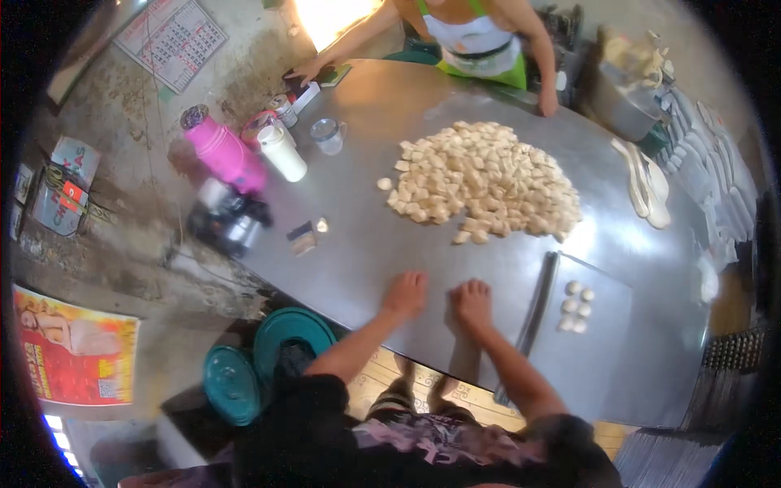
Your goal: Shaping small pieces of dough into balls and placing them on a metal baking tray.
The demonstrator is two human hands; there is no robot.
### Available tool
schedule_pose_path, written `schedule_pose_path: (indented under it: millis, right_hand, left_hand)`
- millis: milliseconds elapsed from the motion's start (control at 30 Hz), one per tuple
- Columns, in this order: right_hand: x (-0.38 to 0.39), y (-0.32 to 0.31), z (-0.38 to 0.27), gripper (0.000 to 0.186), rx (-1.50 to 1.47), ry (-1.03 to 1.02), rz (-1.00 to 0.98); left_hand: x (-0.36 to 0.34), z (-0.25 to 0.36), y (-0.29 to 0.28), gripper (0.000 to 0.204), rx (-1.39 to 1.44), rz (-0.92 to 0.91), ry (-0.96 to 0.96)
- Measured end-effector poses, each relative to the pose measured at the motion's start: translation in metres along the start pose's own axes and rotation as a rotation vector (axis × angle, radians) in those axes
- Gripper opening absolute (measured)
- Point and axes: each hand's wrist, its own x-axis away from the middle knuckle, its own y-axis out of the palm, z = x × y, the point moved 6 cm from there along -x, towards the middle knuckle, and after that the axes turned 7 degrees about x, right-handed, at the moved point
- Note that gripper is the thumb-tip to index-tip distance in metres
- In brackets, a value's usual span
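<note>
My left hand [404, 293] rests on the steel table [366, 236] near its front edge, fingers curled down. Beside it on the right, my right hand [472, 305] is curled the same way; whatever lies under either palm is hidden. Beyond both hands is a big pile of cut dough pieces [480, 183]. Right of my right hand, a metal tray [610, 325] holds several small round dough balls [575, 306]. A flat dark scraper-like tool [301, 237] and a small dough piece [322, 224] lie to the left.
At left stand a pink flask [224, 150], white flask [281, 154], glass mug [328, 136] and dark appliance [229, 220]. Green tubs [293, 329] sit below. Across the table, a person [472, 41] has both arms at the edge. Light paddle-shaped items [651, 183] lie at right.
</note>
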Motion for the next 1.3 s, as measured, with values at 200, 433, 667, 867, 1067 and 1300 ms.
schedule_pose_path:
  millis: [200, 433, 667, 867, 1067, 1300]
  right_hand:
    - [0.040, 0.001, 0.037, 0.019, -0.004, 0.185, -0.219]
    - [-0.015, 0.022, -0.009, 0.018, -0.047, -0.121, -0.091]
    - [0.066, -0.004, 0.014, 0.014, -0.102, 0.104, -0.097]
    - [-0.006, 0.016, -0.039, 0.031, -0.098, -0.181, -0.295]
    - [0.054, -0.008, 0.011, 0.031, -0.020, 0.126, -0.373]
    - [-0.012, 0.023, -0.036, 0.019, -0.116, -0.117, -0.136]
  left_hand:
    - [0.047, -0.045, -0.057, 0.015, -0.014, -0.175, -0.357]
    - [-0.030, 0.008, -0.012, 0.014, 0.389, -0.244, -0.039]
    - [0.077, -0.023, -0.049, 0.014, 0.197, -0.350, -0.524]
    - [-0.014, 0.019, -0.019, 0.021, 0.278, -0.204, 0.076]
    - [0.053, -0.009, -0.052, 0.023, 0.246, -0.477, -0.439]
    - [0.002, 0.015, -0.026, 0.031, -0.041, -0.188, 0.260]
